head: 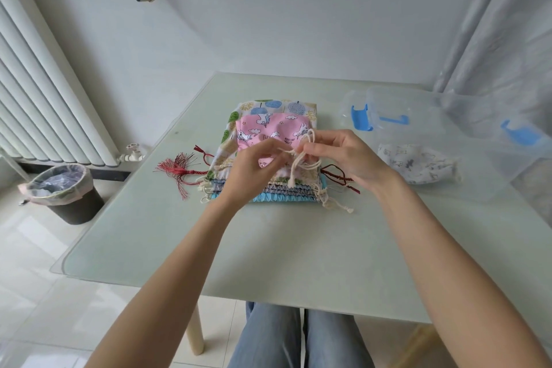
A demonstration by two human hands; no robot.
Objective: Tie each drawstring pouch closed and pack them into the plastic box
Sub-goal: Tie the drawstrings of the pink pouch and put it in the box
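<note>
Pink bunny-print pouch (268,128) sits on top of a stack of pouches (268,185) mid-table, its cream cord (301,155) looped up at the near edge. Over to the right, a white printed pouch (418,165) lies flat in the clear plastic box (466,158) with blue clips.

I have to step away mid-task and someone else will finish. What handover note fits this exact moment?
Left hand and right hand each pinch the cream drawstring of the pink pouch, mid-knot, above the pouch stack.
One white printed pouch lies in the clear plastic box to the right; the blue-latched lid sits behind it.
Done: one pouch packed.
Left: finish this knot, pack it, then tie and pack the stack.
</note>
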